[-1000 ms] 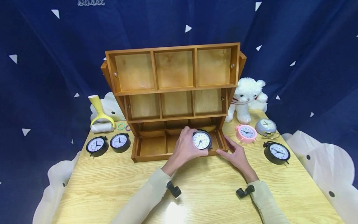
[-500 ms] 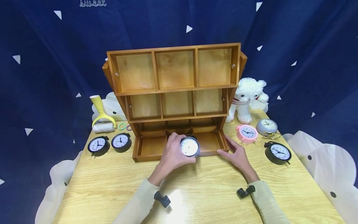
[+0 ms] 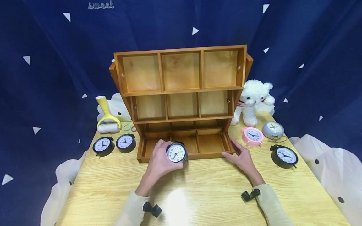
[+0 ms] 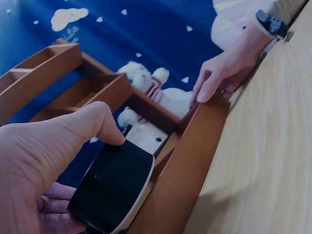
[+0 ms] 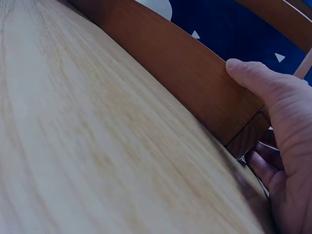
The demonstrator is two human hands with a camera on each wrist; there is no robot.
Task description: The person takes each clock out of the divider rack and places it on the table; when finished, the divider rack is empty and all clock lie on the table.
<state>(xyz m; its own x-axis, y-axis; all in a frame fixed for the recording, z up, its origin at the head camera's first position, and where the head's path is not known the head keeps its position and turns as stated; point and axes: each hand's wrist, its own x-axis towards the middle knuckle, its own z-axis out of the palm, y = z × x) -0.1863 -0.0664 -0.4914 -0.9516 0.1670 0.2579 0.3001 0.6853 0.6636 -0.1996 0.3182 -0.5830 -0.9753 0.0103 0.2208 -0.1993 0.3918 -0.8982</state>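
Observation:
My left hand [image 3: 158, 160] holds a round black alarm clock [image 3: 176, 153] by its sides, white dial facing up. The clock overlaps the front board of a three-tier wooden storage box [image 3: 209, 155], around the bottom tier's left and middle compartments. In the left wrist view, thumb and fingers span the clock's dark casing [image 4: 114, 183]. My right hand [image 3: 242, 159] grips the box's front right corner. The right wrist view shows its thumb [image 5: 243, 70] on the front board's upper edge and the fingers curled behind the corner.
Two black alarm clocks [image 3: 125, 143] lie at left, near a yellow-handled lint roller [image 3: 108, 127] and a green ring [image 3: 126, 127]. At right are a pink clock [image 3: 252, 136], a silver clock [image 3: 272, 129], another black clock [image 3: 284, 156] and a white plush bear [image 3: 250, 100].
My left hand has carried the black alarm clock leftward and slightly toward me, from over the bottom tier's right compartment. My right hand keeps its grip on the box corner.

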